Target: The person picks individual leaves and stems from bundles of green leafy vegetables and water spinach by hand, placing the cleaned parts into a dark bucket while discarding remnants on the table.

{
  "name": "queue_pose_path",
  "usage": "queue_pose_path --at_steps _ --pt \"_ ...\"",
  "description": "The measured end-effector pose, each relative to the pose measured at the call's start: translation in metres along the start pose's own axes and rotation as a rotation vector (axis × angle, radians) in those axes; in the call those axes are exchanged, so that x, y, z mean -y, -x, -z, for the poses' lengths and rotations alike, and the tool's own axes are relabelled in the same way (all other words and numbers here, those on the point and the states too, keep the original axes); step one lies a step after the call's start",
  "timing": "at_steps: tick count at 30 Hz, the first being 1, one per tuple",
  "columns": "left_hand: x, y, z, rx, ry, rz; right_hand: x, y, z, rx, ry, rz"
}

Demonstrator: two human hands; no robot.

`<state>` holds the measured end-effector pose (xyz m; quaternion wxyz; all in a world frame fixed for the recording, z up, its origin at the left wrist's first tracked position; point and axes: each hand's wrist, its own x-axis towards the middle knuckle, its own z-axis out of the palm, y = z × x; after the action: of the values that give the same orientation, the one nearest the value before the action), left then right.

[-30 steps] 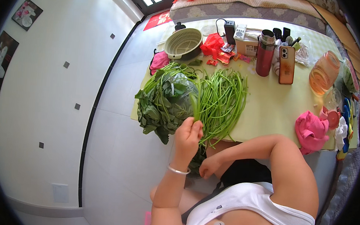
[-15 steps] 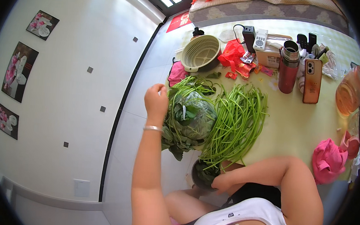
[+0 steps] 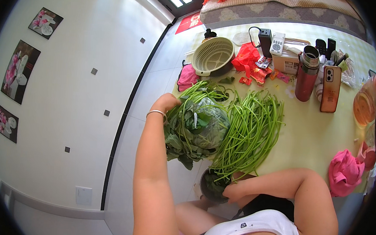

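Note:
My left hand (image 3: 167, 102) reaches down to the left edge of a pile of leafy greens (image 3: 182, 138) at the table's near left; the fingertips are hidden among stems and leaves. A clear plastic bag (image 3: 212, 119) with greens in it lies in that pile. Beside it on the right, long green stems (image 3: 251, 134) lie in a heap, their near ends hanging over the table edge. Below that edge stands a dark round container (image 3: 217, 200) with leaves inside. My right hand (image 3: 234, 192) is at its right rim, fingers curled; what they hold is hidden.
Beyond the greens stand a colander (image 3: 213, 54), a pink cloth (image 3: 188, 78) and a red plastic bag (image 3: 246, 56). Farther right are a red thermos (image 3: 307, 77), a phone (image 3: 330, 89) standing upright and a clear orange-tinted vessel (image 3: 366, 102). Another pink cloth (image 3: 346, 172) lies near the right edge.
My left hand has come down from above the floor beside the table to the greens' left edge. My right hand stays at the container. The view has shifted slightly.

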<state>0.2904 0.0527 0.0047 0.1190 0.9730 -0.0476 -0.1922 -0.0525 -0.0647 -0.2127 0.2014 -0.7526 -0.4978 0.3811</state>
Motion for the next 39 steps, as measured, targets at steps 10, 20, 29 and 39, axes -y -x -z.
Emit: queue_pose_path --at_steps 10,20,29,39 --pt "-0.018 0.048 0.026 0.103 0.473 0.052 -0.003 -0.003 0.001 0.015 -0.011 -0.008" --pt "0.000 0.058 0.036 0.102 0.769 0.009 0.004 0.005 0.008 0.019 0.022 0.002" --pt "0.003 0.066 0.036 -0.148 0.702 -0.103 0.003 0.000 0.004 0.020 0.049 -0.002" --pt "-0.030 0.093 0.039 -0.465 -0.476 -0.386 -0.012 -0.015 -0.015 -0.127 0.042 0.046"
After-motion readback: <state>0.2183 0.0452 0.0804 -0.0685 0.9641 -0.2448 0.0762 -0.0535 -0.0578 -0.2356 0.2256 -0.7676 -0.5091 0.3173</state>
